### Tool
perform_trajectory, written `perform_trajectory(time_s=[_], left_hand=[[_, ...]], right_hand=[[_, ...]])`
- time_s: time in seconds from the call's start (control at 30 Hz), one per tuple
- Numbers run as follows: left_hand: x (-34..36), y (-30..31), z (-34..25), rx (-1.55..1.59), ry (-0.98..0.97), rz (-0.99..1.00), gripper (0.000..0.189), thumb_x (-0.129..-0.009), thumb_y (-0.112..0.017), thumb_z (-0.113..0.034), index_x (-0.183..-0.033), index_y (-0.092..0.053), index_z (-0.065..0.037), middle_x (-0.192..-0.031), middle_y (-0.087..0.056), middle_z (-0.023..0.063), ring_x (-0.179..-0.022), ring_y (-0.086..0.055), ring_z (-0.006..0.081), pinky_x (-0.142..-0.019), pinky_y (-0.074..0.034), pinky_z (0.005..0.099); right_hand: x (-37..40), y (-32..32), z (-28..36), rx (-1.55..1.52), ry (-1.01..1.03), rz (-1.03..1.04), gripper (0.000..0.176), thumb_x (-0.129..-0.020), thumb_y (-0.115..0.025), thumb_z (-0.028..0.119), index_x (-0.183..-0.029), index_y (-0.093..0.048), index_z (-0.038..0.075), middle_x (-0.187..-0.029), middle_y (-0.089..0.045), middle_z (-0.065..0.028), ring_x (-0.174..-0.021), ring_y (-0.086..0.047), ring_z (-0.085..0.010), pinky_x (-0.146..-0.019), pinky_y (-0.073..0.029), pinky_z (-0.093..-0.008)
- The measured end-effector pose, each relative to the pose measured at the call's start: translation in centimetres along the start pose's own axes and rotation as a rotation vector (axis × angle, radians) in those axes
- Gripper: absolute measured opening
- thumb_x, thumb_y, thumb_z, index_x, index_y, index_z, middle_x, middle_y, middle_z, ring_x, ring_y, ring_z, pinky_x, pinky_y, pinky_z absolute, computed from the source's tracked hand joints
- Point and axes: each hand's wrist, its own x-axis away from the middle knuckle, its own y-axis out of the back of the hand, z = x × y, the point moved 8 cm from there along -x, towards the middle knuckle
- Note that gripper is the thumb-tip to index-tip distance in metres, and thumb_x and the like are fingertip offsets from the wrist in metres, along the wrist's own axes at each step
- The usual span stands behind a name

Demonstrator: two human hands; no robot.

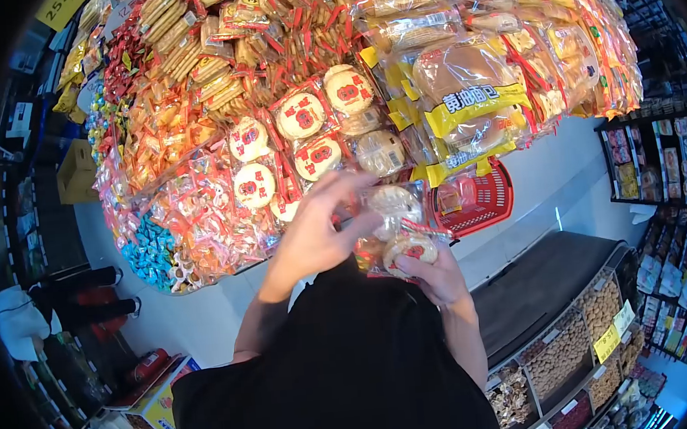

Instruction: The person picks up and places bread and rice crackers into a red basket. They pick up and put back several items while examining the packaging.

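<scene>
My right hand [439, 278] grips clear packets of round pastries, thumb pressed over the lower packet [408, 253], whose pastry has a red print. Another wrapped round pastry [395, 207] sits just above it in the same bunch. My left hand [316, 231] is beside these packets, slightly blurred, its thumb and fingers apart and reaching toward the upper packet. Beyond it on the display lie similar red-printed round pastries [301, 115] in clear wrap. Bread bags with yellow labels [472, 107] are stacked to their right.
A red shopping basket [476, 204] with a packet inside stands beyond my right hand. Wrapped candies [206, 209] heap at the display's left. Bins of nuts [561, 359] line the lower right, near a dark counter [539, 288]. A person [53, 318] is at far left.
</scene>
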Motion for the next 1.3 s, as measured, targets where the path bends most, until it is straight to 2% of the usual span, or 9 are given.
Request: perform_trajectory(time_s=[0.17,0.3,0.37,0.43,0.47,0.77,0.83,0.97,1.3], left_hand=[[0.6,-0.3,5.2,0.387,0.229,0.008,0.026,-0.091,-0.067,-0.003,-0.115,-0.058,-0.004,-0.097,-0.063,0.0021,-0.081,-0.06,0.005,-0.06,-0.047,0.0222],[-0.4,3.5,6.5,0.14,0.354,-0.174,0.029,-0.091,-0.07,-0.008,-0.116,-0.057,-0.006,-0.09,-0.063,0.0025,-0.08,-0.06,0.0059,-0.063,-0.047,0.0223],[-1.3,4.3,6.3,-0.032,0.328,-0.213,0.031,-0.087,-0.074,-0.012,-0.115,-0.061,-0.006,-0.091,-0.063,0.0059,-0.082,-0.061,0.0118,-0.068,-0.049,0.0284],[-1.7,5.5,2.7,-0.473,-0.04,-0.42,0.033,-0.082,-0.077,-0.016,-0.112,-0.066,-0.006,-0.097,-0.061,0.012,-0.079,-0.061,0.0196,-0.067,-0.049,0.0338],[-1.7,5.5,3.2,-0.474,-0.02,-0.4,0.04,-0.081,-0.078,-0.024,-0.113,-0.066,-0.004,-0.105,-0.057,0.0164,-0.087,-0.056,0.0303,-0.081,-0.047,0.0426],[2.6,10.9,5.3,-0.771,0.091,-0.643,0.045,-0.086,-0.073,-0.025,-0.126,-0.061,-0.008,-0.131,-0.05,0.0221,-0.122,-0.048,0.0373,-0.103,-0.039,0.0446],[3.5,11.3,7.9,-0.409,0.295,-0.497,0.05,-0.086,-0.073,-0.025,-0.129,-0.058,-0.007,-0.132,-0.049,0.022,-0.121,-0.049,0.0367,-0.101,-0.043,0.0439],[4.6,10.7,8.3,-0.446,0.235,-0.468,0.053,-0.086,-0.074,-0.024,-0.132,-0.055,-0.006,-0.132,-0.047,0.0209,-0.117,-0.053,0.0347,-0.096,-0.046,0.0411],[4.7,10.3,9.8,-0.416,0.168,-0.567,0.053,-0.084,-0.074,-0.019,-0.132,-0.057,-0.007,-0.137,-0.047,0.0234,-0.127,-0.046,0.038,-0.105,-0.039,0.0434]], right_hand=[[-1.8,-1.7,-0.2,0.126,-0.043,0.064,0.047,-0.085,-0.074,0.006,-0.128,-0.054,-0.002,-0.111,-0.066,-0.007,-0.098,-0.064,-0.0125,-0.087,-0.053,-0.0282],[-2.6,-2.5,-1.2,0.088,-0.042,0.085,0.049,-0.086,-0.074,0.008,-0.13,-0.053,-0.001,-0.111,-0.065,-0.006,-0.099,-0.063,-0.0115,-0.088,-0.052,-0.0281],[-2.8,-2.9,-1.8,0.095,-0.069,0.106,0.051,-0.086,-0.074,0.008,-0.131,-0.052,-0.001,-0.112,-0.064,-0.006,-0.1,-0.062,-0.0116,-0.088,-0.052,-0.0281],[-2.7,-3.3,-2.1,0.12,-0.108,0.112,0.055,-0.086,-0.074,0.008,-0.134,-0.049,0.0,-0.118,-0.062,-0.0077,-0.105,-0.061,-0.0125,-0.091,-0.051,-0.0287],[-2.8,-3.5,-2.2,0.125,-0.113,0.113,0.055,-0.086,-0.074,0.008,-0.134,-0.049,0.0,-0.118,-0.062,-0.0077,-0.105,-0.061,-0.0125,-0.091,-0.051,-0.0287],[-5.6,-7.3,-0.5,0.608,0.072,0.257,0.097,-0.079,-0.078,0.007,-0.155,-0.019,0.007,-0.135,-0.052,-0.0116,-0.119,-0.054,-0.0166,-0.103,-0.042,-0.0322],[-6.2,-8.6,1.2,0.527,0.275,0.204,0.103,-0.079,-0.079,0.008,-0.156,-0.012,0.007,-0.139,-0.049,-0.0128,-0.118,-0.055,-0.0175,-0.102,-0.043,-0.0329],[-7.4,-7.1,0.1,0.36,0.024,0.042,0.111,-0.079,-0.08,0.008,-0.154,0.002,0.002,-0.137,-0.047,-0.0169,-0.12,-0.053,-0.0217,-0.101,-0.046,-0.0348],[-7.4,-7.0,0.4,0.16,0.047,-0.051,0.054,-0.085,-0.074,0.005,-0.131,-0.046,-0.003,-0.116,-0.064,-0.0127,-0.104,-0.064,-0.0188,-0.093,-0.053,-0.0331]])
